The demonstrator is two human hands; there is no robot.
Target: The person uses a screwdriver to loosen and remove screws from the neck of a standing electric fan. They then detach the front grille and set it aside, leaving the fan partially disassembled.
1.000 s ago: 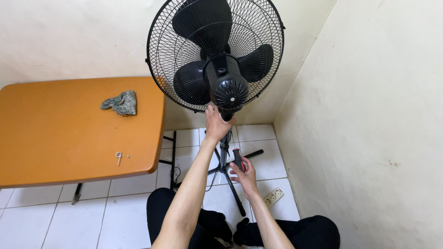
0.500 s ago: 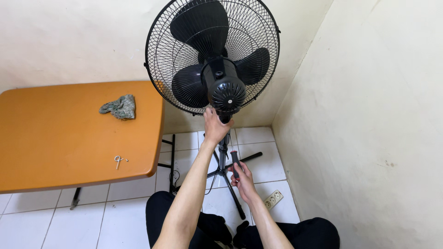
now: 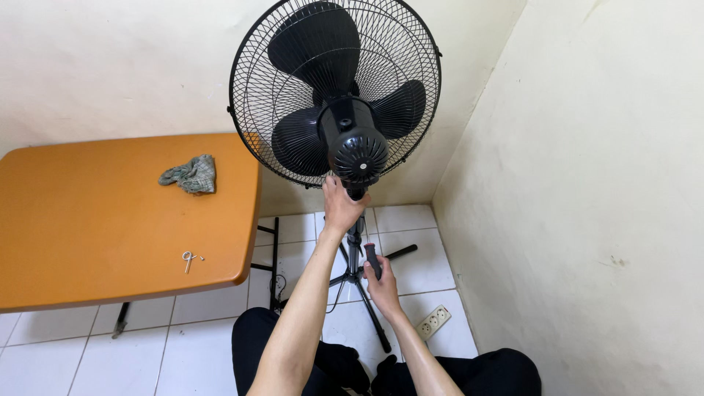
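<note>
White tiled floor [image 3: 198, 345] in a cream-walled corner, black standing fan [image 3: 336, 92] upright beside an orange table [image 3: 95, 213], left hand [image 3: 341, 205] gripping the fan's neck under the motor, right hand [image 3: 381, 282] closed around a red-and-black screwdriver [image 3: 372, 258] near the pole, rag [image 3: 189, 174] on the table.

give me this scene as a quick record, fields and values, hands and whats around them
left hand: grips the neck just under the motor housing of the black stand fan
right hand: holds a screwdriver with a red and black handle, beside the fan pole
table: orange, with a crumpled cloth and small metal parts
floor: white tiles, power strip near the wall
</note>
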